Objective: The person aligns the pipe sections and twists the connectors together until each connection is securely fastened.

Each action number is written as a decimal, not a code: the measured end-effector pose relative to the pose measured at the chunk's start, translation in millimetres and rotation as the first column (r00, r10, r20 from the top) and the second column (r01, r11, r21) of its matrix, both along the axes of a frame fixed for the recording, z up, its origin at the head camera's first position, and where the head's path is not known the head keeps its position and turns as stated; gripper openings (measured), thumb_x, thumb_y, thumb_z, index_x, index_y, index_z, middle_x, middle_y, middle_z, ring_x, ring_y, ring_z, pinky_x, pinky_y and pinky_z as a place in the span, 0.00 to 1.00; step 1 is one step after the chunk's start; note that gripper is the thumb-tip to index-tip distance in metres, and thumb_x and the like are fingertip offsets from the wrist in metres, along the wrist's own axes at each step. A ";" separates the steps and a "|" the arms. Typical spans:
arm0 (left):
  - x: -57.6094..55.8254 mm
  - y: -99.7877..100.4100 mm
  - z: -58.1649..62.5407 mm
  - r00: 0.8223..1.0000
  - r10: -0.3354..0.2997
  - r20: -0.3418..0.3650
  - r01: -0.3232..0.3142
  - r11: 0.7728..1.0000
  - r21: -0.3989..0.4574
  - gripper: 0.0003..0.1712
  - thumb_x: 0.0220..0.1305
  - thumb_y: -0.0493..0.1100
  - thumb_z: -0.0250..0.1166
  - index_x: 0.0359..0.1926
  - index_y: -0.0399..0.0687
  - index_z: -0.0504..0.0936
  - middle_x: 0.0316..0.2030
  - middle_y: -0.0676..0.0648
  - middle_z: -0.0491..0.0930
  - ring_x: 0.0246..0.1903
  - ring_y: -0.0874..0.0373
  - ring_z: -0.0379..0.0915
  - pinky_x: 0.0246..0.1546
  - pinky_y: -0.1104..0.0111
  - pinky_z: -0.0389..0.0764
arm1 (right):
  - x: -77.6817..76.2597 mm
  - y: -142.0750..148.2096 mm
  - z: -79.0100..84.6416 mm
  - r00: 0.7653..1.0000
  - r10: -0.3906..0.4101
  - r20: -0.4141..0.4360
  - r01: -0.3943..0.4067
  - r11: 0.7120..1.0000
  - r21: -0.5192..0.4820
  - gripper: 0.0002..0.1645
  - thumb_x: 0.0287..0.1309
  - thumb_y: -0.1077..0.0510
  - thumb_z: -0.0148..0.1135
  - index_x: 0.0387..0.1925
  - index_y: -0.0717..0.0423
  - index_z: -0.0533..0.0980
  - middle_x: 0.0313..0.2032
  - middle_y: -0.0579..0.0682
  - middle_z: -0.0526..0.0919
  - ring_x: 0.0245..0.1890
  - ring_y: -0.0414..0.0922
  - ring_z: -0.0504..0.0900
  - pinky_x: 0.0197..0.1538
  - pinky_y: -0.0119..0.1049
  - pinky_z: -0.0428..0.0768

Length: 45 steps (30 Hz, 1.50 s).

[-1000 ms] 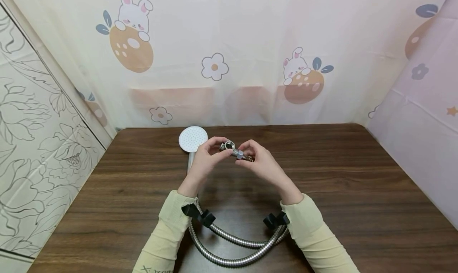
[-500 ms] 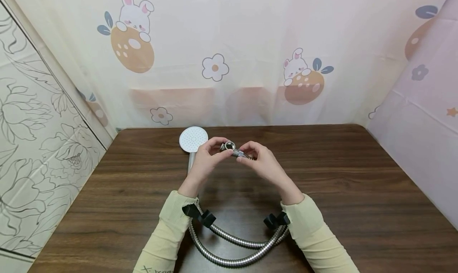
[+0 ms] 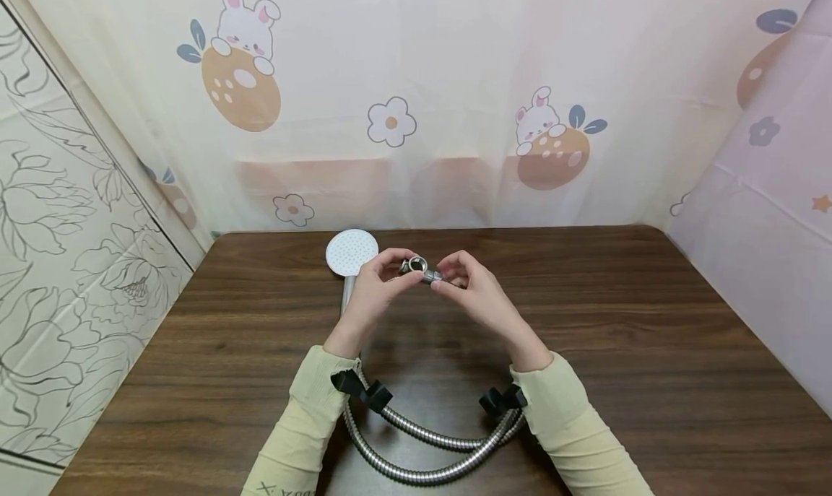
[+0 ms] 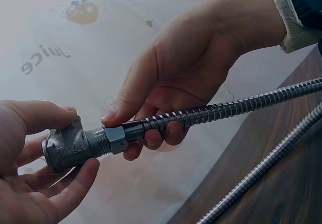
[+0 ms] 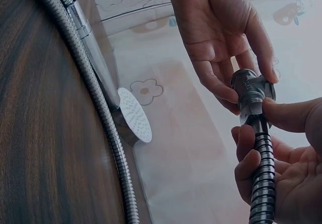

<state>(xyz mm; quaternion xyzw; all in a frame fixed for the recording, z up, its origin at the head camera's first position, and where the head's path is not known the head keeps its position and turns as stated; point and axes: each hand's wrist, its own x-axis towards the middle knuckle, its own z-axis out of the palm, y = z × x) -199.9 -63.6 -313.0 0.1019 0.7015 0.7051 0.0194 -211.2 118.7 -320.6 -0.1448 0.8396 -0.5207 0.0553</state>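
My left hand (image 3: pixel 380 286) grips a metal tee-shaped pipe fitting (image 4: pixel 68 146) between thumb and fingers, above the table's far part. One round opening of the fitting faces up in the head view. My right hand (image 3: pixel 484 301) pinches the hex nut (image 4: pixel 116 139) at the end of a metal shower hose (image 4: pixel 221 112), with its other fingers curled under the hose. The nut sits on the fitting's threaded end, with several threads showing between them. In the head view, my right fingers hide most of the hose end.
A shower head (image 3: pixel 351 253) with a white face lies beyond my left wrist, its handle (image 5: pixel 98 63) joined to the hose. Hose loops (image 3: pixel 422 476) lie on the wooden table (image 3: pixel 637 351) between my forearms. A patterned curtain (image 3: pixel 455 63) hangs behind the table.
My right fingers have shifted around the nut, and the hose end is more hidden behind them. My left hand and the fitting stay in place.
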 end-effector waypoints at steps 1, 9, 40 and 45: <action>-0.1 -0.1 -0.1 1.000 0.000 0.000 0.000 1.000 -0.001 0.16 0.56 0.35 0.63 0.47 0.37 0.75 0.45 0.42 0.75 0.43 0.54 0.70 0.40 0.70 0.73 | 0.0 -0.2 0.0 1.000 0.005 0.003 -0.005 1.000 -0.005 0.20 0.57 0.54 0.60 0.48 0.59 0.68 0.39 0.54 0.79 0.35 0.46 0.79 0.38 0.36 0.75; -0.4 -0.4 -0.7 1.000 0.001 -0.005 -0.001 1.000 -0.003 0.16 0.56 0.35 0.63 0.47 0.37 0.76 0.44 0.43 0.75 0.41 0.59 0.71 0.41 0.69 0.73 | 0.2 -0.1 -2.2 1.000 0.029 -0.006 -0.029 1.000 0.008 0.12 0.62 0.54 0.53 0.44 0.56 0.70 0.35 0.55 0.79 0.31 0.44 0.78 0.37 0.36 0.76; -0.4 0.2 -0.8 1.000 -0.005 -0.014 0.005 1.000 -0.019 0.16 0.56 0.35 0.63 0.46 0.36 0.75 0.45 0.38 0.75 0.39 0.58 0.71 0.39 0.70 0.73 | 0.0 1.1 0.1 0.999 0.033 0.007 -0.034 0.998 0.057 0.15 0.55 0.54 0.61 0.44 0.54 0.75 0.39 0.51 0.80 0.35 0.46 0.78 0.36 0.37 0.75; -0.3 -0.1 -0.7 1.000 -0.004 -0.004 0.004 1.000 -0.019 0.16 0.56 0.35 0.63 0.47 0.36 0.75 0.45 0.38 0.74 0.41 0.52 0.70 0.39 0.70 0.73 | -1.3 0.2 -0.7 0.999 0.019 0.026 -0.020 0.999 0.028 0.18 0.56 0.55 0.61 0.47 0.57 0.73 0.41 0.53 0.79 0.38 0.47 0.80 0.40 0.40 0.78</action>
